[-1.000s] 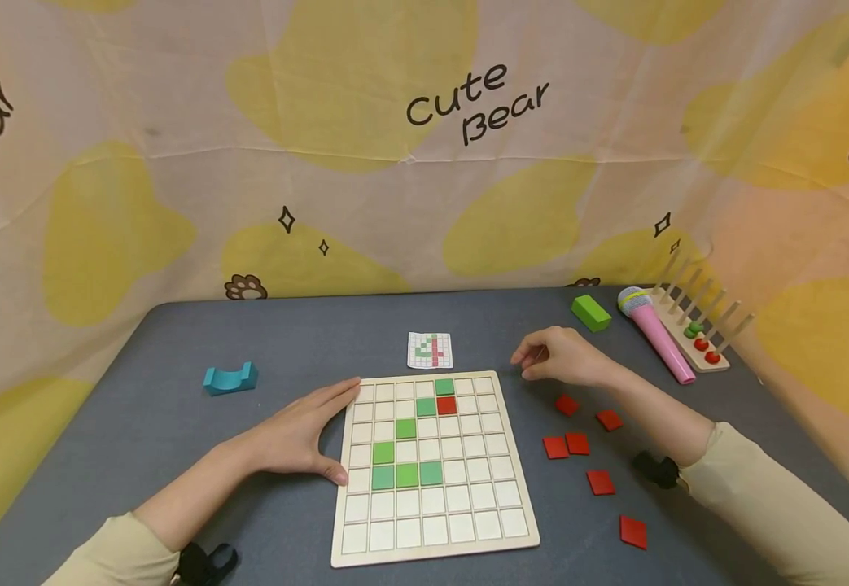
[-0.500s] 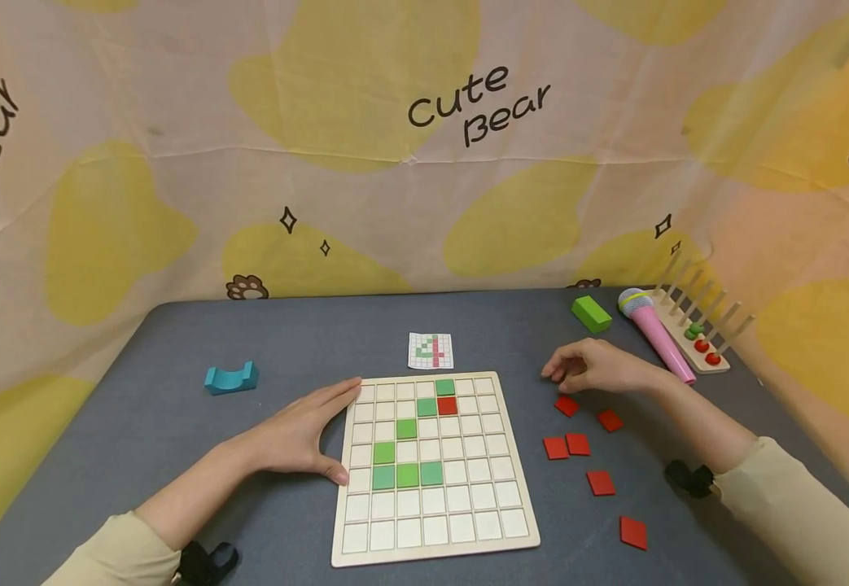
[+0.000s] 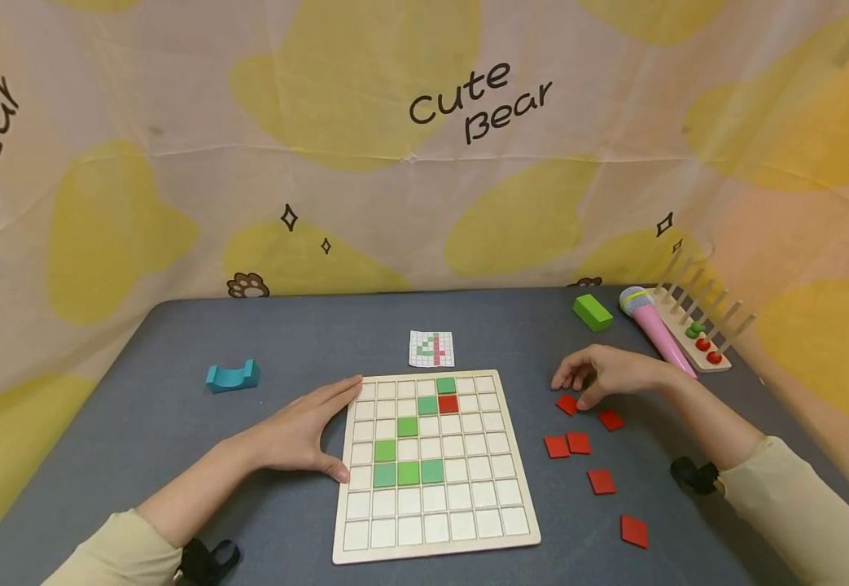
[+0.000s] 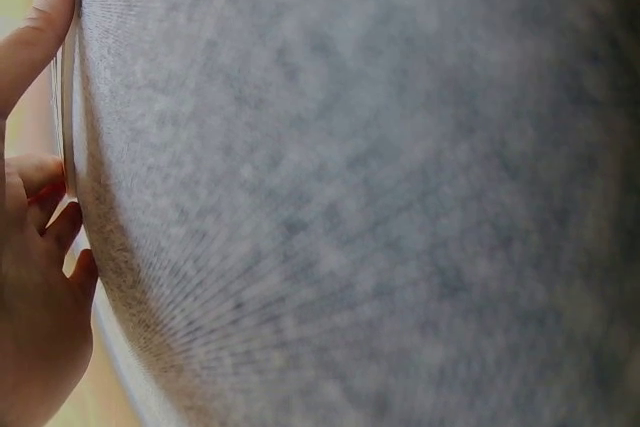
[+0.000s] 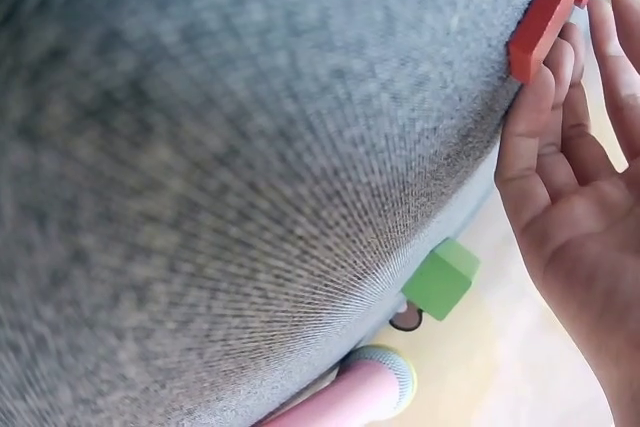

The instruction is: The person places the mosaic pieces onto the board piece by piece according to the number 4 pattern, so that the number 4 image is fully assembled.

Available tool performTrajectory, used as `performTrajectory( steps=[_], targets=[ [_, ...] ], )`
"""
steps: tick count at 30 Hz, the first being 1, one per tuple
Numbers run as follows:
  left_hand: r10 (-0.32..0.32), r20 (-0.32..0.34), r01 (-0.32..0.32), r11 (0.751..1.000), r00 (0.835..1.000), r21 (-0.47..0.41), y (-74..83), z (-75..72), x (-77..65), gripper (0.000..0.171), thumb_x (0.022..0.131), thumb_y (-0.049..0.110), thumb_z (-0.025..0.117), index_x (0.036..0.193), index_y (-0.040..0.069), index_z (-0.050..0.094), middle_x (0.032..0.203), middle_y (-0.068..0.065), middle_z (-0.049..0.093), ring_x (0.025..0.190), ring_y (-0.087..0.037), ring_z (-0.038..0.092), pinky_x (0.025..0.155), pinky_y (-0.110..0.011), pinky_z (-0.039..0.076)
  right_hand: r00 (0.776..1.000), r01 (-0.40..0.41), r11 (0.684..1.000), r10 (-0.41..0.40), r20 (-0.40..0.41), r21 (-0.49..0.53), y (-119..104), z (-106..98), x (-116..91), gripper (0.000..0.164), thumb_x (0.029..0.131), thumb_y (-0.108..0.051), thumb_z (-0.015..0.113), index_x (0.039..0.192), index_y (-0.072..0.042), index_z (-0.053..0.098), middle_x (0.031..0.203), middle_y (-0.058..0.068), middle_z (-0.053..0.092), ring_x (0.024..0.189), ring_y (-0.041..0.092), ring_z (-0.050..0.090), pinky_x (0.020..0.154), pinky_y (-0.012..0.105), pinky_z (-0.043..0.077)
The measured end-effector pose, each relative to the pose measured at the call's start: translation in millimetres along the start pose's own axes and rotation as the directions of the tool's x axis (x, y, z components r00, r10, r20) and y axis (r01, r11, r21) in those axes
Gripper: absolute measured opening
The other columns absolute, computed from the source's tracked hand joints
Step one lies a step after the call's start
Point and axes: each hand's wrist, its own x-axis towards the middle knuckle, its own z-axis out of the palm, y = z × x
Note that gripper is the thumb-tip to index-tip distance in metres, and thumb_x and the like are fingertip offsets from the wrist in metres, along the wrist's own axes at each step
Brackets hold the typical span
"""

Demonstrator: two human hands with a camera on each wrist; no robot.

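Note:
A wooden grid board (image 3: 435,549) holds several green tiles (image 3: 408,426) and one red tile (image 3: 448,404) in its squares. My left hand (image 3: 288,431) rests along the board's left edge, thumb and fingers spread wide; the left wrist view shows the thumb and fingertips against that edge. Several loose red tiles lie to the right of the board. Over the farthest one, a red tile (image 3: 566,404), my right hand (image 3: 610,373) hovers with thumb and fingers apart. Its thumb tip is at the tile's right corner; whether it touches cannot be told.
A small pattern card (image 3: 431,349) lies behind the board. At the left is a blue curved block (image 3: 232,377). A green block (image 3: 592,313), a pink microphone (image 3: 654,330) and a wooden peg stand (image 3: 717,365) with red and green beads are at the back right.
My right hand has moved right from near the board's upper right corner, then down to the farthest loose red tile. The left hand has stayed at the board's edge.

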Motion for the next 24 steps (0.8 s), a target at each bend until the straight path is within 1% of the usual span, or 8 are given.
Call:
performTrajectory(
  steps=[3, 7, 11, 18, 24],
  targets=[
    [0.000, 0.000, 0.000, 1.000, 1.000, 0.001, -0.1, -0.6, 0.7, 0.126, 0.063, 0.075, 0.076, 0.157, 0.009, 0.025, 0.166, -0.007, 0.023, 0.149, -0.036, 0.032, 0.113, -0.060, 0.035, 1.000, -0.004, 1.000, 0.004, 0.008, 0.001, 0.0, 0.9, -0.3, 0.040, 0.075, -0.006, 0.079, 0.114, -0.005, 0.068, 0.105, 0.011, 0.061, 0.094, 0.019, 0.053, 0.080, 0.020, 0.049],
    [0.000, 0.000, 0.000, 1.000, 1.000, 0.001, 0.0, -0.8, 0.8, 0.126, 0.063, 0.076, 0.075, 0.157, 0.010, 0.025, 0.166, -0.007, 0.023, 0.149, -0.036, 0.031, 0.113, -0.061, 0.034, 1.000, 0.005, 1.000, -0.005, -0.010, -0.022, 0.6, 2.7, 0.1, 0.040, 0.073, -0.006, 0.081, 0.111, -0.006, 0.069, 0.102, 0.010, 0.062, 0.092, 0.018, 0.053, 0.078, 0.020, 0.048],
    [-0.005, 0.002, 0.005, 1.000, 1.000, 0.001, 0.0, -0.6, 0.3, 0.127, 0.062, 0.077, 0.074, 0.157, 0.010, 0.025, 0.166, -0.007, 0.023, 0.149, -0.036, 0.031, 0.113, -0.061, 0.034, 1.000, 0.015, 0.999, -0.016, -0.026, -0.046, 2.8, 5.1, 0.8, 0.038, 0.073, -0.007, 0.082, 0.109, -0.009, 0.069, 0.098, 0.008, 0.061, 0.090, 0.018, 0.053, 0.076, 0.021, 0.048],
    [-0.001, 0.001, 0.001, 1.000, 1.000, 0.000, -0.2, 0.0, 0.1, 0.126, 0.062, 0.076, 0.075, 0.157, 0.009, 0.025, 0.166, -0.007, 0.023, 0.149, -0.037, 0.031, 0.112, -0.061, 0.034, 0.999, 0.030, 0.998, -0.032, -0.024, -0.063, 5.9, 7.1, 1.0, 0.035, 0.074, -0.009, 0.082, 0.106, -0.015, 0.070, 0.098, 0.005, 0.061, 0.089, 0.018, 0.053, 0.074, 0.022, 0.049],
    [0.005, 0.001, -0.005, 1.000, 1.000, 0.007, -0.9, 0.2, 1.3, 0.126, 0.062, 0.077, 0.074, 0.157, 0.009, 0.025, 0.166, -0.007, 0.023, 0.149, -0.037, 0.032, 0.112, -0.061, 0.035, 0.996, 0.076, 0.992, -0.081, -0.043, -0.104, 3.6, 6.3, 0.3, 0.029, 0.074, -0.011, 0.083, 0.100, -0.015, 0.072, 0.099, 0.004, 0.066, 0.085, 0.017, 0.055, 0.075, 0.021, 0.048]
  ],
)
